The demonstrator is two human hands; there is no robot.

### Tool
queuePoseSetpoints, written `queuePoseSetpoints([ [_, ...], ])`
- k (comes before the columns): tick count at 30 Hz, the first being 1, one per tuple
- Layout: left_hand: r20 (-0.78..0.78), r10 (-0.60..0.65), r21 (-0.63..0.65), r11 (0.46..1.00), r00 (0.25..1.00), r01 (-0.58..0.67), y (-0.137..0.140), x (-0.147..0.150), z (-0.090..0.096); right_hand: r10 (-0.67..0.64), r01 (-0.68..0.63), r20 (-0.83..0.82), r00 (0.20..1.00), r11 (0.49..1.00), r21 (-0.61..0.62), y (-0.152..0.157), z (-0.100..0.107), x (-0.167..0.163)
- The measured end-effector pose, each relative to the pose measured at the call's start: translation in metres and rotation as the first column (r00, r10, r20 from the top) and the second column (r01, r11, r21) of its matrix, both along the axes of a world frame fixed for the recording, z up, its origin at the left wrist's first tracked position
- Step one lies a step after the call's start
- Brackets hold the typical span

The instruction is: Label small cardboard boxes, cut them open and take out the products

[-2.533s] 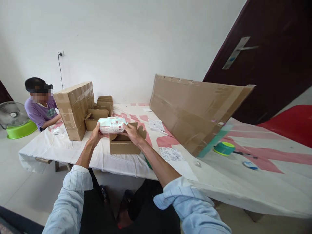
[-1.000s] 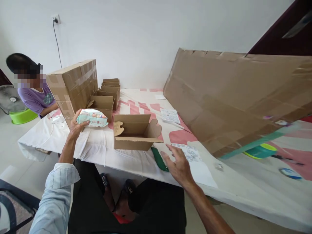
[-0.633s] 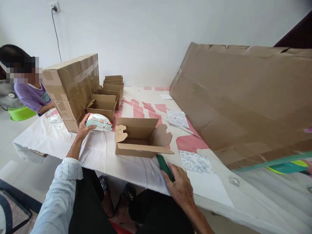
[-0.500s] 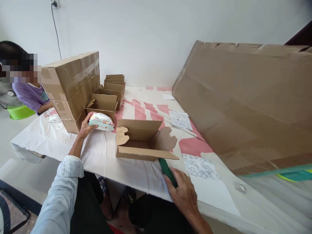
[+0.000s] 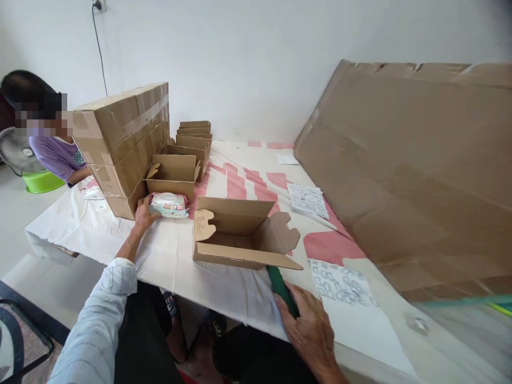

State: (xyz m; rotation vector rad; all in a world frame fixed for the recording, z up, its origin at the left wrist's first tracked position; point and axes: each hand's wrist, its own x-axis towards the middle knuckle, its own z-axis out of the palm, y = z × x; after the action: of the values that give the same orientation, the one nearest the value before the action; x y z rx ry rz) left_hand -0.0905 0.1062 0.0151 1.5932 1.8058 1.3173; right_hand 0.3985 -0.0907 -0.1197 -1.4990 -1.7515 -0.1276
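At the left, my left hand (image 5: pixel 144 214) is beside a pack of wet wipes (image 5: pixel 170 205) lying on the cloth. Its thumb and fingers are apart at the pack's left end. In front of me stands an open cardboard box (image 5: pixel 230 253), its flaps up and its inside showing bare cardboard. My right hand (image 5: pixel 308 322) closes round a dark green, long flat object (image 5: pixel 282 289) at the table's front edge, close to that box's near right corner. What kind of object it is, I cannot make out, since the hand covers part of it.
Taped cartons (image 5: pixel 124 144) are stacked at the left, beside a row of open boxes (image 5: pixel 174 173). A large brown cardboard sheet (image 5: pixel 416 170) leans at the right. Printed papers (image 5: pixel 340 282) lie on the cloth. Another person (image 5: pixel 54 154) sits beyond the cartons.
The wet wipes pack has come down flat onto the cloth, and my left hand has loosened from it to its left end. My right hand keeps the green object. The view has shifted slightly.
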Motion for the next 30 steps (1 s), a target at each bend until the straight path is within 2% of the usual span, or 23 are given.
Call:
queuePoseSetpoints([
  [3,-0.270,0.069,-0.038,0.996,0.960,-0.082,-0.013,0.015,0.005,0.000,0.000,0.026,1.000,1.000,0.023,0.000,0.000,-0.001],
  [6,-0.578,0.061,-0.110,0.982,0.814,-0.152,-0.018,0.033,0.013,0.003,-0.006,0.055,0.999,0.998,0.058,0.000,0.003,-0.002],
  [8,-0.656,0.008,-0.159,0.976,0.755,-0.148,-0.016,0.042,0.018,0.005,-0.010,0.067,0.998,0.997,0.072,0.000,0.005,-0.003],
  [11,-0.697,-0.049,-0.207,0.969,0.716,-0.135,-0.006,0.048,0.022,0.007,-0.013,0.087,0.996,0.997,0.072,0.000,0.008,-0.003],
  [19,-0.697,-0.071,-0.217,0.969,0.714,-0.115,0.027,0.057,0.016,-0.012,0.008,0.059,0.998,0.999,0.053,-0.004,0.008,-0.003],
  [30,-0.671,-0.087,-0.221,0.971,0.736,-0.087,0.099,0.079,0.019,-0.029,0.028,0.053,0.998,0.999,0.034,-0.009,0.011,0.000],
])
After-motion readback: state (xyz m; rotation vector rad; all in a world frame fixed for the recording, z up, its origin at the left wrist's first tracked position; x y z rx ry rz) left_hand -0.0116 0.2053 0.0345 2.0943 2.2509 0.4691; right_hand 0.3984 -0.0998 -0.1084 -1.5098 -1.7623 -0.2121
